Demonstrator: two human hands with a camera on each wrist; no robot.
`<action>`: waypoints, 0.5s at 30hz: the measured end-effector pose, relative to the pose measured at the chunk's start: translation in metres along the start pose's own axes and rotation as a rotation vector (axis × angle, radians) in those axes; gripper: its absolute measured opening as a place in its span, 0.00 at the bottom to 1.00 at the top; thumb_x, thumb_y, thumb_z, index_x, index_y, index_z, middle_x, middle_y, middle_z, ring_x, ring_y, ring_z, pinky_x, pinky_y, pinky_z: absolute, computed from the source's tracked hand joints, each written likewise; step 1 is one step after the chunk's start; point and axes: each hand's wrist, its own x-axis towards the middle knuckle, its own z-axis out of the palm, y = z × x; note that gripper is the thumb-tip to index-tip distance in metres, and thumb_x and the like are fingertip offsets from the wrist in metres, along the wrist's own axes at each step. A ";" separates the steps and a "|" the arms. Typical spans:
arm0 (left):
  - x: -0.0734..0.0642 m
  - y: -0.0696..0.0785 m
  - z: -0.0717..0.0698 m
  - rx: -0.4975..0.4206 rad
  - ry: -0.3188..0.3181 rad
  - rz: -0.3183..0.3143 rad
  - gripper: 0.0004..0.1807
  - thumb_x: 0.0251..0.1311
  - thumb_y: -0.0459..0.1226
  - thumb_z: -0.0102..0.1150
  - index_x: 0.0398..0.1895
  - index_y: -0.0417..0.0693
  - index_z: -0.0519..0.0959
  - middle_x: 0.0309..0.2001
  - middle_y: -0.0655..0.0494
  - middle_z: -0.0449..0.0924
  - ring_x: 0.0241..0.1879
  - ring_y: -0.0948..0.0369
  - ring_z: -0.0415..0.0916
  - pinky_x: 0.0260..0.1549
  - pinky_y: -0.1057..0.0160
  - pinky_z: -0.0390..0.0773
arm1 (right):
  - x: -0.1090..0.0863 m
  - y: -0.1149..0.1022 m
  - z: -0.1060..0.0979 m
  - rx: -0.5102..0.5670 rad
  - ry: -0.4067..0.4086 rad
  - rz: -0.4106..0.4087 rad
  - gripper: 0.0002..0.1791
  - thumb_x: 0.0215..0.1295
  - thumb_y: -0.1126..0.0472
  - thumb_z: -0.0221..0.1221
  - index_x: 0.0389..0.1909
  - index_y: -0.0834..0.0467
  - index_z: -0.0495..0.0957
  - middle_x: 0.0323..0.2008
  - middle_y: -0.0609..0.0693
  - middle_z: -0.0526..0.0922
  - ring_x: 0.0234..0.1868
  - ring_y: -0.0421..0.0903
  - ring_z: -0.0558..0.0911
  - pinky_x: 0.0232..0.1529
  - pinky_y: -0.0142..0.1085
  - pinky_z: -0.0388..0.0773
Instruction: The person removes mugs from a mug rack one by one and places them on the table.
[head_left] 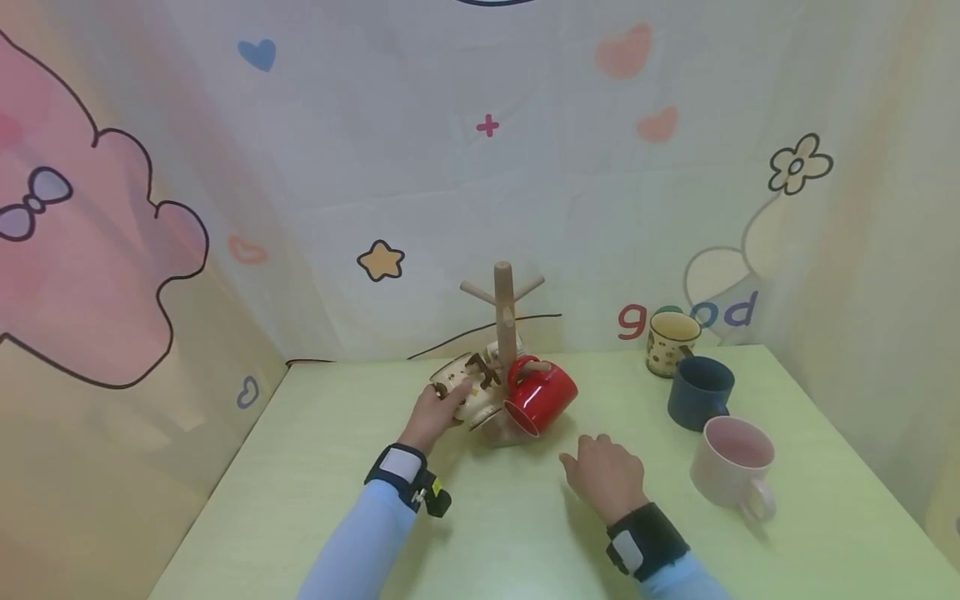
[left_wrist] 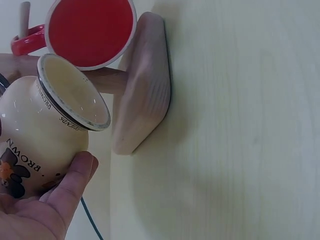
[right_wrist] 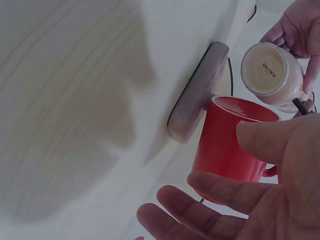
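Observation:
My left hand [head_left: 435, 414] grips a cream mug [head_left: 476, 402] with brown trim by its side, thumb in front. The mug tilts against the left of a wooden mug tree [head_left: 505, 308], its dark handle at the post. "BROWN" lettering and a flower print show on the cream mug [left_wrist: 30, 140] in the left wrist view. A red mug [head_left: 543, 396] hangs mouth-down at a slant from a right-hand peg. My right hand [head_left: 607, 475] hovers over the table to its lower right, fingers loosely bent and holding nothing.
Along the table's right side stand a spotted cream mug [head_left: 667, 350], a dark blue mug [head_left: 701, 392] and a pink mug [head_left: 731, 462]. Part of a pale mug [head_left: 519, 342] shows behind the tree's post. A printed curtain [head_left: 450, 183] hangs behind the pale table [head_left: 300, 500].

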 end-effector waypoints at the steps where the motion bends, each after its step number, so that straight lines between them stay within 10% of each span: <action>1: -0.001 0.000 -0.001 -0.005 0.002 0.000 0.35 0.66 0.55 0.59 0.57 0.32 0.65 0.50 0.41 0.72 0.45 0.53 0.76 0.46 0.56 0.81 | -0.001 0.000 0.001 0.001 -0.001 0.002 0.21 0.66 0.49 0.64 0.42 0.67 0.79 0.28 0.58 0.76 0.25 0.51 0.75 0.28 0.45 0.80; 15: -0.033 -0.009 -0.022 -0.038 0.022 0.072 0.38 0.66 0.55 0.59 0.64 0.35 0.61 0.55 0.40 0.72 0.52 0.53 0.75 0.50 0.55 0.79 | -0.009 -0.002 -0.006 0.074 0.035 -0.060 0.20 0.65 0.52 0.65 0.47 0.65 0.81 0.33 0.57 0.82 0.29 0.52 0.78 0.34 0.49 0.82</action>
